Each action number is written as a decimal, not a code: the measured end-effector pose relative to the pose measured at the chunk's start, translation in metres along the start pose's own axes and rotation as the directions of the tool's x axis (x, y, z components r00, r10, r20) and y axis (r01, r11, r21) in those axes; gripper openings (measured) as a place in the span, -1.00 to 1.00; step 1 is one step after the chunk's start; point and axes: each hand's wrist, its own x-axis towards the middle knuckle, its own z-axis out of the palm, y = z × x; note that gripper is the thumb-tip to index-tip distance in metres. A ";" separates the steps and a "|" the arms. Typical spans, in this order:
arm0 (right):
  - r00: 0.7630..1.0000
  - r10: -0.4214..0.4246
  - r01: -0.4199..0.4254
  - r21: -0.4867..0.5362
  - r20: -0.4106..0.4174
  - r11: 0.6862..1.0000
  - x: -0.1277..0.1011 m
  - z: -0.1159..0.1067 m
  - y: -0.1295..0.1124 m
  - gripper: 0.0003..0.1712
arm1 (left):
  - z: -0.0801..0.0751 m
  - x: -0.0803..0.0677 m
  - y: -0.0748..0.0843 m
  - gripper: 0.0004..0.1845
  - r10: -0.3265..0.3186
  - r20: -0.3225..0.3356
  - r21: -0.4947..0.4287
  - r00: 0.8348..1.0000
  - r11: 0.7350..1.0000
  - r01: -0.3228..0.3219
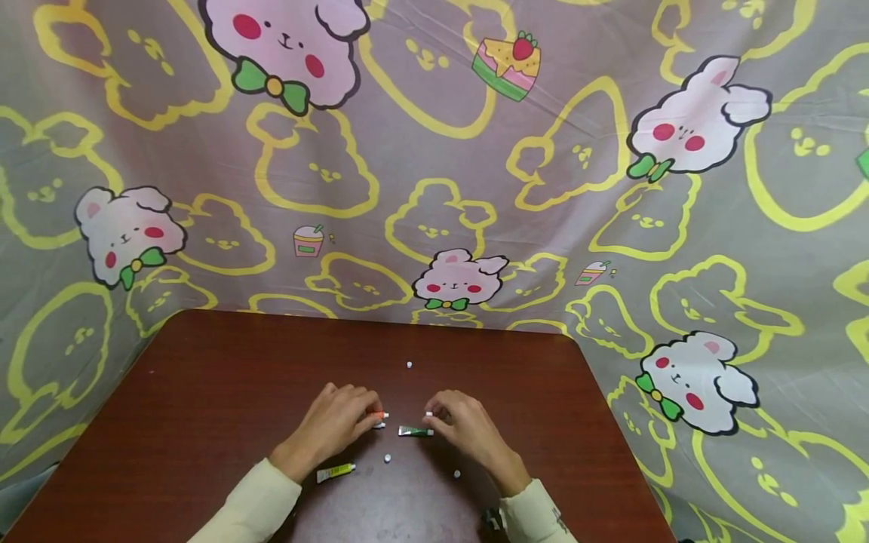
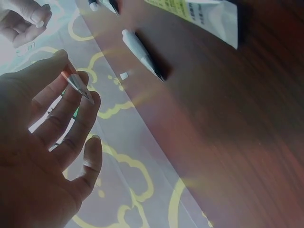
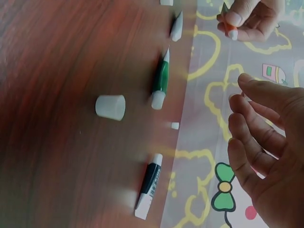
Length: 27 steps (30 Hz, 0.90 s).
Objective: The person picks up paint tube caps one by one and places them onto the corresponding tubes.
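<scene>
The orange tube (image 2: 77,83) is up off the tabletop (image 1: 224,377), pinched between the thumb and fingers of the left hand (image 1: 337,418); from the head view, only its capped end shows past them. A white tube (image 3: 177,27) lies mostly hidden beneath. The right hand (image 1: 468,427) is loosely spread, fingers gently bent; whether the white bit at its fingertips is held, I cannot tell. It screens the dark tube (image 3: 149,185), visible from the right wrist. A green tube (image 1: 416,431) lies between the hands.
</scene>
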 end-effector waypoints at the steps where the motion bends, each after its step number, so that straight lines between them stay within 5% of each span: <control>1: 1.000 -0.003 0.003 0.000 0.000 1.000 0.000 0.001 -0.001 -0.82 | 0.000 0.000 0.001 -0.80 0.006 -0.007 0.003 1.000 1.000 -0.006; 17: 0.999 -0.054 0.054 0.052 -0.003 0.997 -0.001 0.012 -0.010 -0.79 | 0.002 -0.002 0.009 -0.79 0.065 -0.066 0.014 0.996 0.998 -0.065; 27: 0.995 -0.098 0.098 0.042 -0.006 0.994 0.001 0.016 -0.017 -0.80 | 0.003 -0.002 0.014 -0.83 0.049 0.004 -0.025 0.999 0.998 -0.049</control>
